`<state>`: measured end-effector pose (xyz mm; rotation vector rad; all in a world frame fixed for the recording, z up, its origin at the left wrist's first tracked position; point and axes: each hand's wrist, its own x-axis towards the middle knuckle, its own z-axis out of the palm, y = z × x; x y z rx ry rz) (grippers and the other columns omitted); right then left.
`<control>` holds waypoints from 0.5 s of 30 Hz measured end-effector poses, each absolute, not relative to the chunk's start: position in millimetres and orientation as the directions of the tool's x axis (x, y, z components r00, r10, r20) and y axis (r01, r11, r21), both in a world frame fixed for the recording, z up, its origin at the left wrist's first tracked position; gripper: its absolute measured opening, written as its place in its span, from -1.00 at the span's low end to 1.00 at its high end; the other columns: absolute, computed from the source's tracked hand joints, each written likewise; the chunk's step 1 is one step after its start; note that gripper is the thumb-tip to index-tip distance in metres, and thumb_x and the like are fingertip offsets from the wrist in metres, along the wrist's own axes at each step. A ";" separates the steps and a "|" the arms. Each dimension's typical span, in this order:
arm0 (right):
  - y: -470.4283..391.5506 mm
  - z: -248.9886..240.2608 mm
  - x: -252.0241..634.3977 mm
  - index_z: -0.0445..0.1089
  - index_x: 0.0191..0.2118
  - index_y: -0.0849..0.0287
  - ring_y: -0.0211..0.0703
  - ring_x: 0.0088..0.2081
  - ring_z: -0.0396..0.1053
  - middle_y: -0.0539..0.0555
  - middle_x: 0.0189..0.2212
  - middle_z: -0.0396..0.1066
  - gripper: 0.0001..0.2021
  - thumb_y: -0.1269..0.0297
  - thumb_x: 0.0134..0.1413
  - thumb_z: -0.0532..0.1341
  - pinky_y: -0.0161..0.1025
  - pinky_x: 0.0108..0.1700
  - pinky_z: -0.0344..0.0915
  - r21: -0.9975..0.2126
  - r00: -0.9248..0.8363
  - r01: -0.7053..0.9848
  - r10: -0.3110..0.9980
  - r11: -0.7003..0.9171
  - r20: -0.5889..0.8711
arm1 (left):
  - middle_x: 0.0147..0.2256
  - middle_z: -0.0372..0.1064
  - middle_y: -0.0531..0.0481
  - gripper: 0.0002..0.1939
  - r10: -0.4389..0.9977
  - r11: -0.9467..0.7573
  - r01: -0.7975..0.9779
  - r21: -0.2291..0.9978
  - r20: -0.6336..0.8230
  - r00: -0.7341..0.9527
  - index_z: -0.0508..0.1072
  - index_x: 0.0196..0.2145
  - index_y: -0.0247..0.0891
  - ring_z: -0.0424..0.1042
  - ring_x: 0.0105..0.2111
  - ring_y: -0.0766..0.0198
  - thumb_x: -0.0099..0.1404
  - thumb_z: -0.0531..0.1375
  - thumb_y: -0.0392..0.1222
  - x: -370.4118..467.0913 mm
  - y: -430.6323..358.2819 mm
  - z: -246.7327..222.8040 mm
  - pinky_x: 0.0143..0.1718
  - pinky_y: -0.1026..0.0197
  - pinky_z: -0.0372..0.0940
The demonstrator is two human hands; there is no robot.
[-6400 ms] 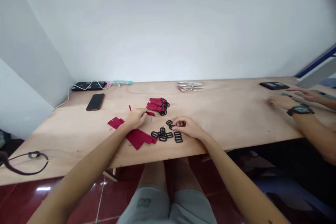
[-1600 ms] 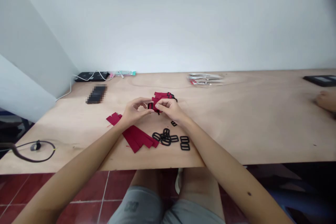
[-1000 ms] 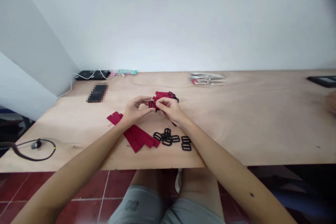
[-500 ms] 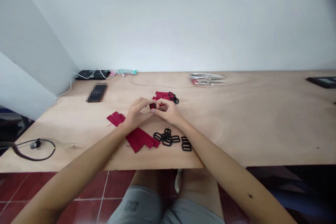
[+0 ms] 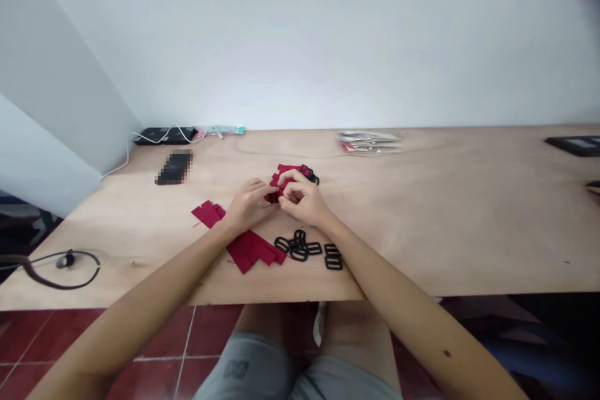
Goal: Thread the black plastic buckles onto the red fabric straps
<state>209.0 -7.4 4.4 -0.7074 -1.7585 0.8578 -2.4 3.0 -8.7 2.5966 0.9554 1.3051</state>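
Note:
My left hand (image 5: 250, 205) pinches a short red strap (image 5: 274, 195) fitted with a black slider buckle, most of it hidden by fingers. My right hand (image 5: 305, 201) is closed at the strap's other side, thumb and index finger together on it. Just behind the hands lies a pile of red straps (image 5: 287, 168) with black buckles (image 5: 310, 173) on their ends. Flat red fabric strips (image 5: 250, 251) lie beneath and beside my left forearm. Loose black slider buckles (image 5: 299, 246) are heaped between my forearms, and other such buckles (image 5: 333, 257) lie against my right forearm.
Along the wall are a black box (image 5: 164, 135) with a white cable, a pink and turquoise packet (image 5: 225, 130) and clear plastic packets (image 5: 370, 142). A blurred-out dark object (image 5: 174, 167) lies at left. A looped cable (image 5: 63, 287) rests front left; a black device (image 5: 574, 145) sits far right.
The buckle between my hands has turned and dropped slightly, and more red strap shows there. My right fingers have lifted and curled; my left hand has shifted slightly.

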 end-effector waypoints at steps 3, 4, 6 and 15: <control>-5.8 9.4 211.6 0.29 -0.54 0.17 -0.29 -0.42 0.31 0.17 -0.07 0.48 -0.71 0.30 0.09 0.37 -0.28 -0.46 0.18 -0.881 -0.240 -0.085 0.849 0.465 0.471 | -0.27 0.62 -0.10 -0.81 0.616 -0.755 0.544 0.367 0.682 0.394 0.64 -0.13 -0.21 0.54 -0.25 0.12 0.35 0.40 -0.10 -7.0 7.3 -9.8 -0.13 0.06 0.47; -4.5 10.5 212.6 0.28 -0.54 0.16 -0.31 -0.47 0.28 0.16 -0.08 0.52 -0.70 0.27 0.10 0.37 -0.29 -0.50 0.13 -0.902 -0.217 -0.165 0.877 0.399 0.428 | -0.27 0.62 -0.09 -0.80 0.638 -0.736 0.554 0.389 0.672 0.376 0.64 -0.13 -0.21 0.55 -0.25 0.11 0.34 0.41 -0.09 -8.6 8.4 -9.6 -0.14 0.06 0.47; -1.5 12.1 214.1 0.23 -0.54 0.14 -0.36 -0.57 0.21 0.15 -0.12 0.59 -0.67 0.24 0.10 0.36 -0.31 -0.58 0.02 -0.910 -0.188 -0.328 0.927 0.253 0.325 | -0.25 0.63 -0.08 -0.78 0.683 -0.701 0.553 0.451 0.647 0.338 0.64 -0.13 -0.20 0.57 -0.24 0.12 0.31 0.44 -0.09 -10.8 9.4 -8.5 -0.14 0.07 0.48; 4.5 15.3 213.0 0.41 -0.47 0.14 -0.30 -0.48 0.38 0.00 -0.36 0.53 -0.81 0.26 0.00 0.42 -0.32 -0.47 0.31 -0.790 -0.150 -0.609 0.967 0.076 0.208 | -0.17 0.60 -0.10 -0.79 0.711 -0.701 0.406 0.586 0.618 0.335 0.59 -0.07 -0.23 0.58 -0.18 0.16 0.36 0.33 -0.17 -4.9 1.9 1.4 -0.08 0.11 0.46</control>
